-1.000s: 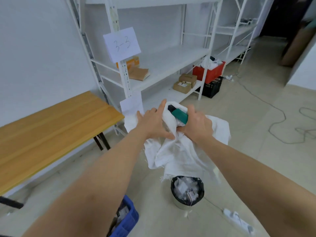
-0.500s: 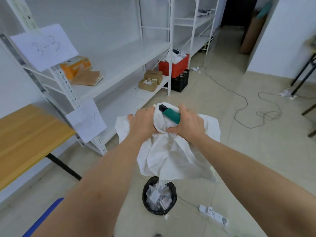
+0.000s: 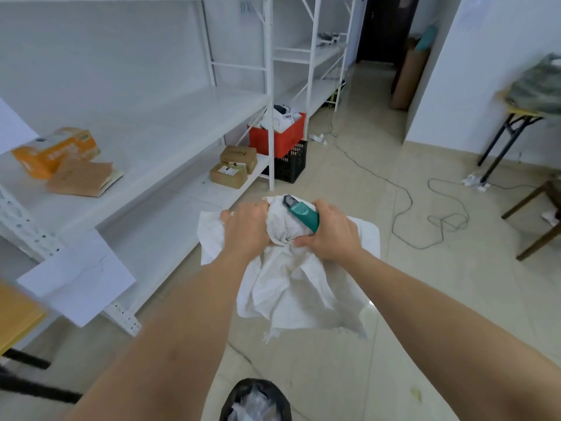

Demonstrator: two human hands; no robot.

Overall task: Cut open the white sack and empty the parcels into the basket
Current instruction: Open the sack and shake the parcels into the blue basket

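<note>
Tiled floor [image 3: 349, 183] runs under white shelving [image 3: 188, 123] on our left side. We take the white sack [image 3: 291, 281] as landmark: it hangs crumpled in mid-air, bunched at its top, loose cloth drooping below with a frayed lower edge. Our left hand [image 3: 247, 229] is closed tight on the bunched top from the sack's left. Our right hand [image 3: 328, 235] is closed on the sack's right side and also grips a teal cutter [image 3: 300, 212], which lies across the top of the bunch, dark tip pointing away from us. Both hands touch the sack, close together. Cannot tell if the blade is out.

Below the sack, at the frame bottom, a black-lined bin [image 3: 256, 401] with clear plastic scraps inside. Beyond the sack, on the lowest shelf, two brown cartons [image 3: 233, 167]; past those, a red crate [image 3: 277, 136] on a black crate [image 3: 288, 164]. Far left of the sack, an orange box [image 3: 54, 150] and a brown envelope [image 3: 82, 177] on a shelf, a white paper sheet [image 3: 76, 278] hanging lower. Right of the sack, a grey cable [image 3: 425, 214] loops on the floor. No parcels or basket identifiable for sure.
</note>
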